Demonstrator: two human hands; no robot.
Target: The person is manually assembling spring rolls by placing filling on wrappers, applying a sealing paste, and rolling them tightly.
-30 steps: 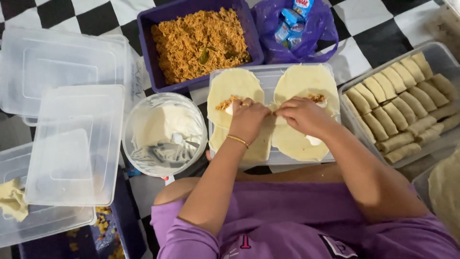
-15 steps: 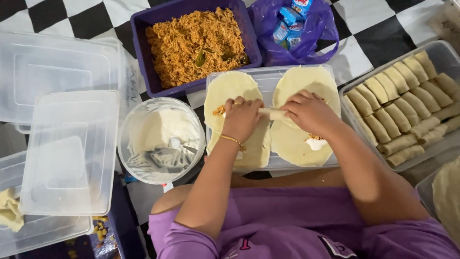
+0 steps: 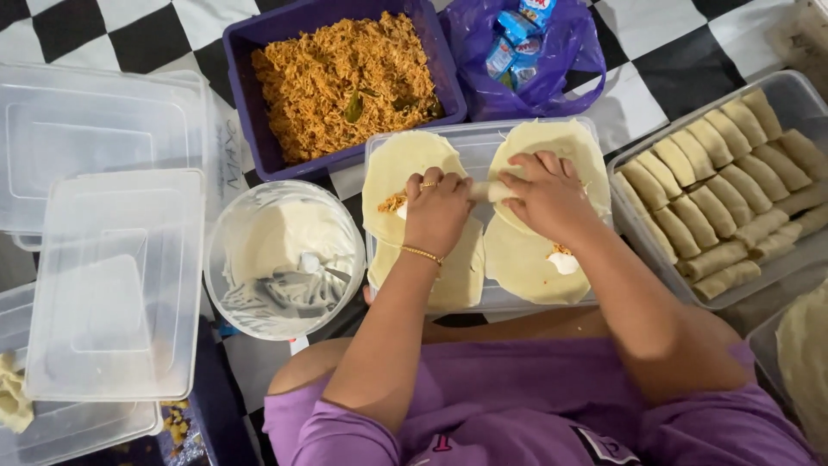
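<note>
lots of rolls point(image 3: 733, 194) already sit in the tray point(image 3: 806, 95), and both the left hand point(image 3: 438, 211) and right hand point(image 3: 543, 194) pinch one roll point(image 3: 485, 190), with flat wrappers point(image 3: 526, 259) left to fill.

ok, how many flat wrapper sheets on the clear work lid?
4, possibly more hidden under the hands: upper left wrapper under the left hand, lower left wrapper, upper right wrapper under the right hand, lower right wrapper.
</note>
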